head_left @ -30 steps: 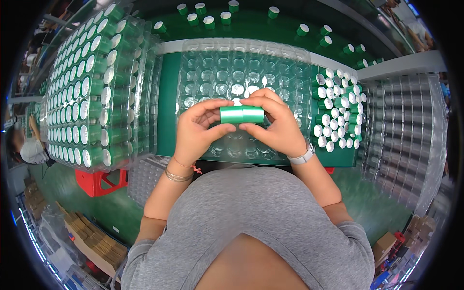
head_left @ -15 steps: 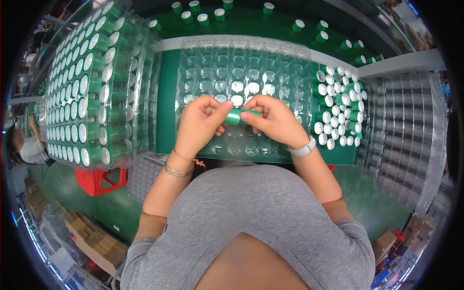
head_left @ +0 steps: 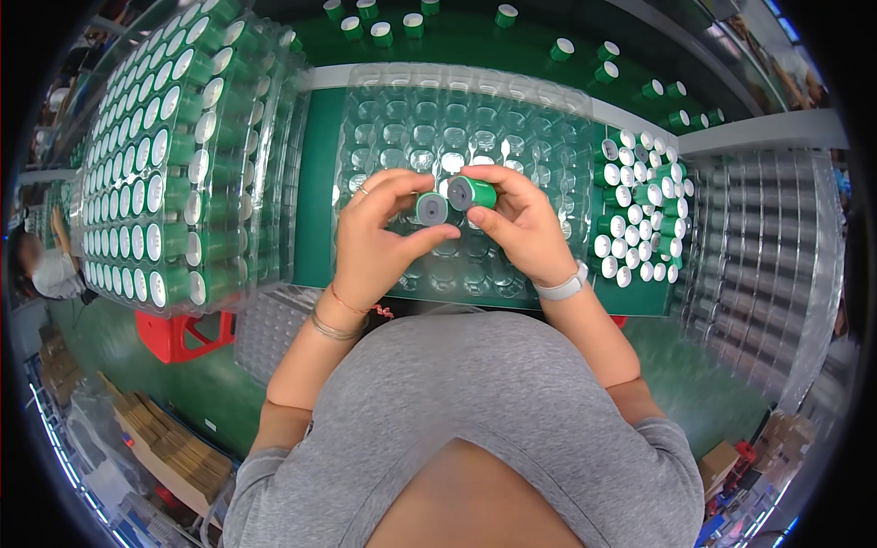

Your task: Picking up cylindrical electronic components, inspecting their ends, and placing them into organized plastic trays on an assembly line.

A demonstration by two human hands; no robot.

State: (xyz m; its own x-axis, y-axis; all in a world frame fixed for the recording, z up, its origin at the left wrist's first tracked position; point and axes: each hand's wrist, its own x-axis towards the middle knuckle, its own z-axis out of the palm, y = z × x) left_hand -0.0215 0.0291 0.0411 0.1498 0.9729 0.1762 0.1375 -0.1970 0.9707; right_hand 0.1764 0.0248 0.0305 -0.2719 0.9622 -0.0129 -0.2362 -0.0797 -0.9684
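Over a clear plastic tray of rounded cups, I hold two short green cylinders with dark grey end faces. My left hand is closed round one green cylinder, its grey end turned up toward me. Thumb and fingers of my right hand pinch the other green cylinder, which is tilted with its grey end to the left. The two sit close together; whether their edges touch I cannot tell. The tray's cups beneath my hands are partly hidden.
To the right lies a cluster of white-topped green cylinders. Filled trays are stacked at left, and clear trays stand at right. Several cylinders are spread along the green surface behind a pale rail. A red stool is below left.
The cylinders, earlier held sideways and end to end, now show their grey ends upward, side by side. My left fingers have spread wider, and the right hand has tipped its cylinder.
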